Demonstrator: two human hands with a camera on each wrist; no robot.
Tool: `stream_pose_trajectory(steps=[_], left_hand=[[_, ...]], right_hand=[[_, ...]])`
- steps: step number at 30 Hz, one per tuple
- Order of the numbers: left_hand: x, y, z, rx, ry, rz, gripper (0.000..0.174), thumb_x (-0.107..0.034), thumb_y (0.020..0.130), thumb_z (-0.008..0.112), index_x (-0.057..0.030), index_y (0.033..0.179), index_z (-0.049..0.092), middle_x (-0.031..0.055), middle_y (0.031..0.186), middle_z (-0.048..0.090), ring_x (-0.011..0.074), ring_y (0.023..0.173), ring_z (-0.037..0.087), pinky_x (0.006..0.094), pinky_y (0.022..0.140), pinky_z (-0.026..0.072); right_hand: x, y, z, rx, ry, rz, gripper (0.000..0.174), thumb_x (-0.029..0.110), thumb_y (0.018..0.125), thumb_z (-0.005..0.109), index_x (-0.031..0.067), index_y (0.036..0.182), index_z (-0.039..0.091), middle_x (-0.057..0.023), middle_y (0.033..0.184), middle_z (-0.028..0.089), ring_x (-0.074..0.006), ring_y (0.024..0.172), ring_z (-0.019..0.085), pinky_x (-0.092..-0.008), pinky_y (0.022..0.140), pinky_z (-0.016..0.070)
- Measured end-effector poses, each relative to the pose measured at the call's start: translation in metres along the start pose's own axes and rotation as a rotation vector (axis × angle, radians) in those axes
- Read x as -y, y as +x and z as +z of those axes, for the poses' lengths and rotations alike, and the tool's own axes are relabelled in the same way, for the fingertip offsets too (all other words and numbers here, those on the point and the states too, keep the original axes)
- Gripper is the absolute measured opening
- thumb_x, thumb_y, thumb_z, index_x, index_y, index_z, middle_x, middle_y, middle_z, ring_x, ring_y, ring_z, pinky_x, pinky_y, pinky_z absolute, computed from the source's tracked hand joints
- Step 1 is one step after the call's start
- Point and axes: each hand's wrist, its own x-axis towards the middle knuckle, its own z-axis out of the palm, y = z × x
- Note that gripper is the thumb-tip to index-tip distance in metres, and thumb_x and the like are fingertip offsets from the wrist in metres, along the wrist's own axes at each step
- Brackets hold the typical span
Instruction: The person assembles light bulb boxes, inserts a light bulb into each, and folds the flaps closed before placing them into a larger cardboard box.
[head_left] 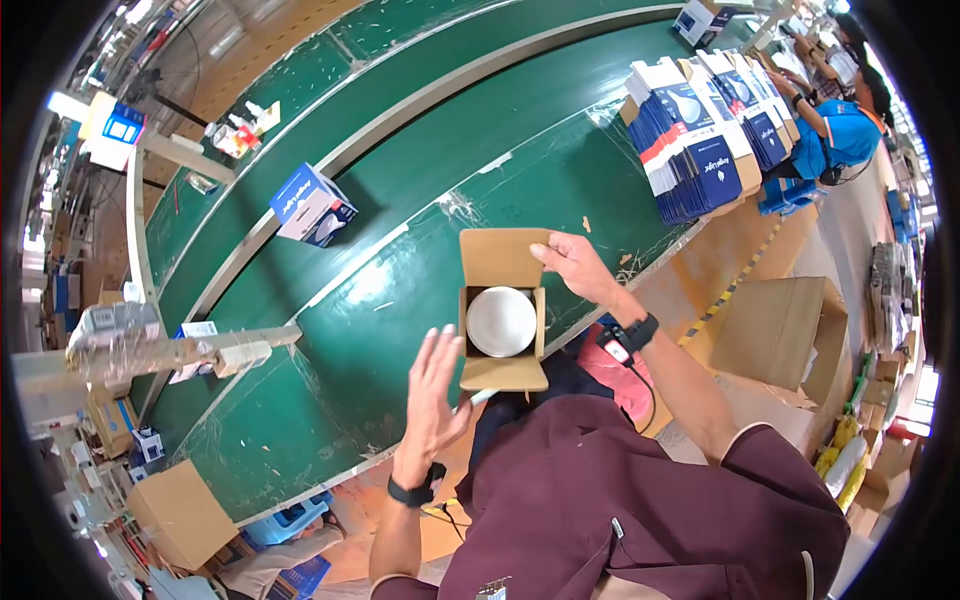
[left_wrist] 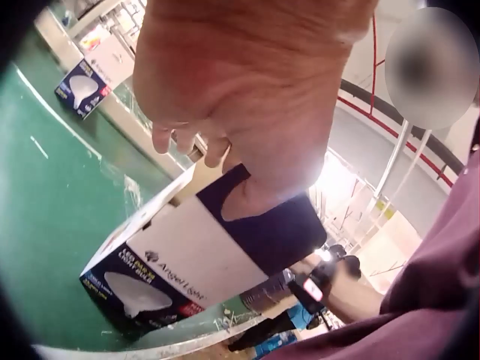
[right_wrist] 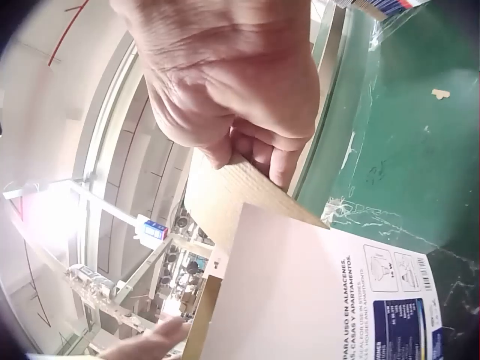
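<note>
An opened light bulb box (head_left: pixel 503 375) is on the green table's near edge, with its brown inner flaps spread. Inside it a white round bulb face (head_left: pixel 501 322) shows from above. My right hand (head_left: pixel 580 268) pinches the far flap (right_wrist: pixel 247 187) between thumb and fingers. On the near left side, my left hand (head_left: pixel 432 400) has its fingers straight beside the box. Its thumb lies against the blue outer face of the near flap (left_wrist: pixel 262 225) in the left wrist view. The box's printed side (left_wrist: pixel 169 270) reads Angel Light.
Another bulb box (head_left: pixel 313 205) stands by the rail across the green table (head_left: pixel 420 290). Flattened printed cartons (head_left: pixel 690 140) are stacked at the far right. An open brown carton (head_left: pixel 770 335) is on the floor at right. Another person (head_left: pixel 840 135) works beyond the stacks.
</note>
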Motion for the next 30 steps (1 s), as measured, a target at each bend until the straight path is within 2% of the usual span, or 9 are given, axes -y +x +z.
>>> stream_pose_trajectory(steps=[3,5,8,10,15,21,25,28,30], left_hand=[[0.029,0.001,0.027,0.095,0.146,0.199,0.065,-0.005,0.078,0.080,-0.0094,0.140,0.064,0.0158,0.157,0.054,0.0449,0.153,0.037,0.0532,0.121,0.0355],[0.050,0.009,0.035,0.111,0.230,0.304,0.054,-0.012,0.084,0.081,-0.0104,0.137,0.067,0.0148,0.149,0.061,0.0458,0.150,0.041,0.0541,0.118,0.0380],[0.057,0.021,0.040,0.013,0.096,0.076,0.049,-0.025,0.096,0.076,-0.0065,0.140,0.064,0.0179,0.129,0.069,0.0437,0.132,0.058,0.0518,0.108,0.0470],[0.033,0.032,0.031,-0.094,-0.005,-0.156,0.054,-0.033,0.103,0.071,-0.0021,0.145,0.059,0.0230,0.102,0.070,0.0355,0.084,0.064,0.0445,0.080,0.0533],[0.037,0.042,0.040,-0.239,-0.062,-0.102,0.045,-0.026,0.106,0.064,0.0021,0.141,0.060,0.0231,0.101,0.072,0.0376,0.085,0.067,0.0460,0.079,0.0517],[0.026,0.045,0.015,0.095,-0.077,-0.418,0.029,-0.018,0.104,0.060,0.0026,0.124,0.066,0.0246,0.099,0.073,0.0437,0.105,0.067,0.0513,0.087,0.0525],[0.015,0.032,0.018,-0.210,0.258,-0.103,0.028,-0.014,0.100,0.063,0.0010,0.124,0.066,0.0208,0.100,0.075,0.0357,0.119,0.063,0.0454,0.097,0.0505],[0.026,0.040,0.015,-0.333,0.100,-0.020,0.028,-0.006,0.095,0.061,-0.0014,0.121,0.070,0.0231,0.101,0.074,0.0419,0.111,0.065,0.0502,0.094,0.0525],[0.028,0.046,0.000,-0.198,0.020,0.016,0.029,-0.002,0.090,0.057,0.0006,0.115,0.072,0.0248,0.102,0.073,0.0441,0.109,0.065,0.0500,0.094,0.0530]], right_hand=[[-0.019,0.013,0.001,0.033,-0.189,-0.006,0.040,0.025,0.110,0.060,-0.0031,0.139,0.062,-0.0083,0.124,0.073,-0.0156,0.113,0.067,-0.0346,0.099,0.0552],[0.002,-0.010,0.017,-0.240,-0.296,-0.141,0.043,0.025,0.110,0.061,-0.0009,0.144,0.059,-0.0105,0.126,0.072,-0.0175,0.113,0.067,-0.0349,0.099,0.0546],[0.031,-0.054,0.023,-0.285,-0.336,-0.240,0.050,0.027,0.108,0.063,0.0019,0.150,0.054,-0.0147,0.127,0.070,-0.0204,0.110,0.067,-0.0345,0.097,0.0540],[0.045,-0.089,0.029,-0.093,-0.236,-0.151,0.050,0.028,0.108,0.063,0.0007,0.149,0.055,-0.0145,0.126,0.071,-0.0205,0.108,0.067,-0.0346,0.096,0.0538],[-0.002,-0.087,0.055,-0.003,-0.605,-0.137,0.038,0.025,0.101,0.070,0.0020,0.131,0.066,-0.0154,0.107,0.075,-0.0267,0.094,0.071,-0.0398,0.083,0.0556],[-0.007,-0.053,0.063,-0.113,-0.449,-0.078,0.030,0.024,0.097,0.073,0.0008,0.115,0.071,-0.0157,0.087,0.073,-0.0292,0.076,0.069,-0.0416,0.073,0.0537],[-0.007,-0.035,0.052,-0.029,-0.338,-0.076,0.030,0.025,0.093,0.079,0.0032,0.111,0.071,-0.0125,0.081,0.070,-0.0243,0.069,0.064,-0.0386,0.067,0.0509],[0.018,-0.033,0.038,0.088,-0.483,-0.137,0.030,0.027,0.090,0.081,0.0055,0.109,0.071,-0.0120,0.079,0.068,-0.0237,0.068,0.064,-0.0372,0.067,0.0509],[0.038,-0.042,0.035,0.147,-0.601,-0.246,0.032,0.028,0.086,0.083,0.0077,0.108,0.071,-0.0132,0.081,0.069,-0.0278,0.073,0.067,-0.0389,0.068,0.0526]])
